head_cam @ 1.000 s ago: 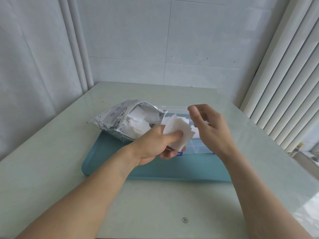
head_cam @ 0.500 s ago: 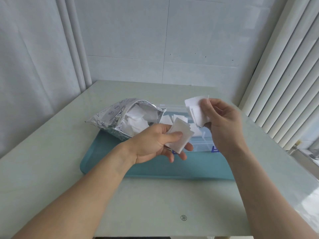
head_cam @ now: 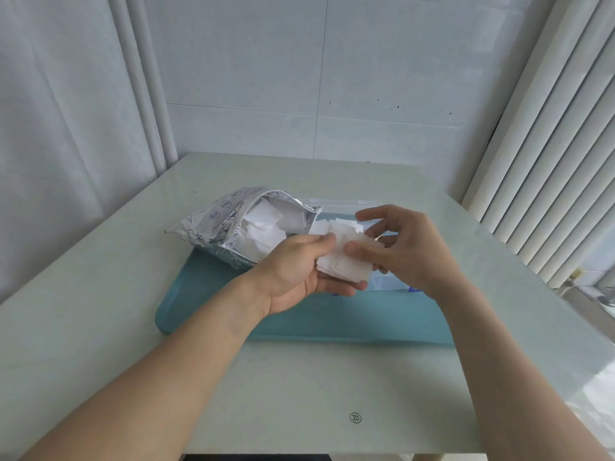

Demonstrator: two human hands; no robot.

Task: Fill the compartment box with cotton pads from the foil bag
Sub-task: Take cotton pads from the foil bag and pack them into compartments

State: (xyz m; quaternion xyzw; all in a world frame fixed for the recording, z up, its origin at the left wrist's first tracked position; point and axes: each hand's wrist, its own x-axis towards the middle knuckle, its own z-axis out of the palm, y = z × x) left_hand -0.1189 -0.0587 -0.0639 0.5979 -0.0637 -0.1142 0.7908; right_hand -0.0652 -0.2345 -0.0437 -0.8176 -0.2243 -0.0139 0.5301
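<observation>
While a stack of cotton pads (head_cam: 344, 262) is pinched by both hands above the compartment box (head_cam: 387, 281), loose pads could be dropped outside it.

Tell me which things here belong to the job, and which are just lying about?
In the job:
- foil bag, open, pads inside
- cotton pads, held by left hand and right hand
- compartment box

Just there:
- teal tray
- table
- window blinds

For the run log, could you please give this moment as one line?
left hand: holds cotton pads | right hand: pinches same stack | foil bag: open, on tray | compartment box: mostly hidden
</observation>
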